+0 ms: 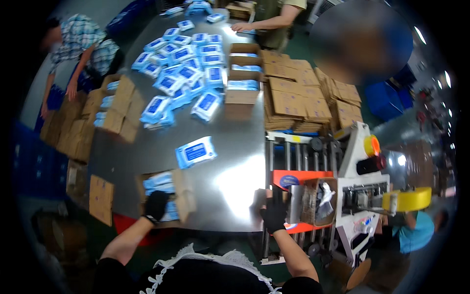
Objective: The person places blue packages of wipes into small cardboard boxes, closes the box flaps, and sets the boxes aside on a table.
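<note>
My left hand, in a black glove, lies over an open cardboard carton near the table's front edge. Light-blue packs of wipes fill the carton in a row, and the hand touches or covers some of them. Its fingers are dark and smeared, so their grip does not show. My right hand, also black-gloved, is at the table's right edge beside the roller conveyor, fingers stretched forward and nothing visible in it. A single pack of wipes lies flat just beyond the carton.
A large heap of wipes packs covers the table's far part. Filled cartons stand at its right and left edges. Flattened cartons are stacked beyond the carton-taping machine. Co-workers stand at far left, at the back and at right.
</note>
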Demonstrator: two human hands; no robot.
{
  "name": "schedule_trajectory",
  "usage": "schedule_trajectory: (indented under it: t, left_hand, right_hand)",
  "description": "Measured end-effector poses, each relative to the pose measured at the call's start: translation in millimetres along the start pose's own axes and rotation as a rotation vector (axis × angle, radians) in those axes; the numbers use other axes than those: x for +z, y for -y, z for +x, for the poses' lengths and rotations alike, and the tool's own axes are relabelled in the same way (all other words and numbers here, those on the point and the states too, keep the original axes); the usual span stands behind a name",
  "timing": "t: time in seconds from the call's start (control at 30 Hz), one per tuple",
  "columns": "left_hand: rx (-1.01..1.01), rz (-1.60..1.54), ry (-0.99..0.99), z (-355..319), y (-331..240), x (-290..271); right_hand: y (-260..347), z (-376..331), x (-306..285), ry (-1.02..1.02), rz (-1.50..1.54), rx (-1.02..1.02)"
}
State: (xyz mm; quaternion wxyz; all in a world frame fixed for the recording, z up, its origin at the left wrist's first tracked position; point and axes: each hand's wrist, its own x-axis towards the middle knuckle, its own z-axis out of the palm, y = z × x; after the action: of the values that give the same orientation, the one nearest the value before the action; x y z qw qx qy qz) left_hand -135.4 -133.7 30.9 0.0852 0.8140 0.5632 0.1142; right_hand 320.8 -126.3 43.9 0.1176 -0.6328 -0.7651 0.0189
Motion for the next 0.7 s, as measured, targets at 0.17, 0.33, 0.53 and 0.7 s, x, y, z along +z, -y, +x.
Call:
schedule_trajectory:
  t: [0.17,0.33,0.53,0.7]
  left_hand:
    - [0.082,-0.044,0.100,29,-94,17]
    - [-0.347,0.055,-0.410,11,-111,-33]
    - [-0.604,-0.400,-0.108,-45,-85,30]
    - [-0.413,-1.034,0.217,-19,-83,17]
  right_hand:
    - [86,10,-16,0.199,0.576,-0.100]
    - [141,9,20,0.335,0.579,-0.226]
    - [178,4,30,0.568,0.495,0.124]
    - [169,15,36,0.709,0.560,-0.306]
